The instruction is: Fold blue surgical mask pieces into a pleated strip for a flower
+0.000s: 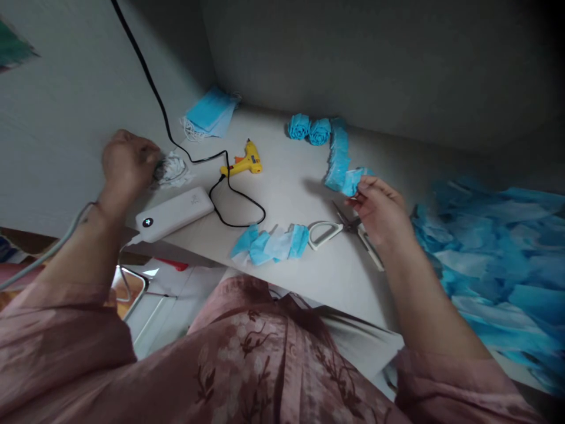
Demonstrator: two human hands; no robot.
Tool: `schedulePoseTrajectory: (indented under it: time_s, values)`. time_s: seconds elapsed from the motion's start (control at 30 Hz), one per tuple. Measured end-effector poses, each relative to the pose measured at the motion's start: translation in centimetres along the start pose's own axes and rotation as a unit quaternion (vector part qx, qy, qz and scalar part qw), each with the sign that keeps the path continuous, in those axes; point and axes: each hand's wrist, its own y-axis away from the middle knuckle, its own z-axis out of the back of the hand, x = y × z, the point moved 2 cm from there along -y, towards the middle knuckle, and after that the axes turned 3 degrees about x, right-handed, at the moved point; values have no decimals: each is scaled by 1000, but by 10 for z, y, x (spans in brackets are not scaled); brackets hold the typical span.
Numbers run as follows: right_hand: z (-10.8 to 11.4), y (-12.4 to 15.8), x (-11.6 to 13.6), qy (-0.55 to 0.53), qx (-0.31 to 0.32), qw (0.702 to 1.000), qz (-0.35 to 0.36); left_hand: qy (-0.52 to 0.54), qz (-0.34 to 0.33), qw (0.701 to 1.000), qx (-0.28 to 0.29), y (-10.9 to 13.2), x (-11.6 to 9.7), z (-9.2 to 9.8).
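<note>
My right hand [383, 206] pinches the near end of a pleated blue strip [339, 156], which looks cut from face mask fabric and runs back across the table. Beside the strip's far end sit two rolled blue fabric roses [299, 126]. On the left, my left hand [128, 162] is curled closed, slightly blurred, next to a small heap of white elastic loops [172, 169]. What its fingers hold, if anything, does not show. Scissors with white handles [326, 234] lie partly under my right hand. Several cut blue and white pieces [271, 242] rest near the front edge.
A yellow glue gun [247, 160] lies mid-table, its black cable looping beside a white power bank [176, 213]. Folded blue masks [212, 112] are stacked at the back left. A large pile of blue fabric pieces [498, 259] covers the right side. A wall stands behind.
</note>
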Motion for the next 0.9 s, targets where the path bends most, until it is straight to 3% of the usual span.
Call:
schedulePoseTrajectory:
  time_s: [0.07,0.13,0.17,0.27,0.33,0.37,0.47,0.57,0.73,0.9]
  values:
    - [-1,1,1,-6,-4,1000,-2,-88,-16,994,-57,8,-9,4]
    - [-2,3,1,-8,-2,1000,-7,-100,-37,992,-72,24,-29,8]
    - [-3,4,1,-7,3,1000,-11,-86,-42,990,-107,34,-43,11]
    - [-5,6,1,5,20,1000,-21,35,-122,982,-139,67,-96,13]
    - [-7,7,1,28,37,999,-16,173,-163,969,-64,79,-131,4]
    - [-8,8,1,40,44,998,-12,214,-183,960,1,81,-149,-5]
    - [-10,10,2,73,62,995,2,249,-239,930,124,71,-196,-38]
    - [-12,13,6,118,88,989,21,277,-271,906,167,52,-231,-68]
    - [-13,16,12,178,112,977,41,317,-201,876,302,37,-261,-94]
    - [-12,14,8,197,117,973,40,371,-179,853,320,35,-271,-97]
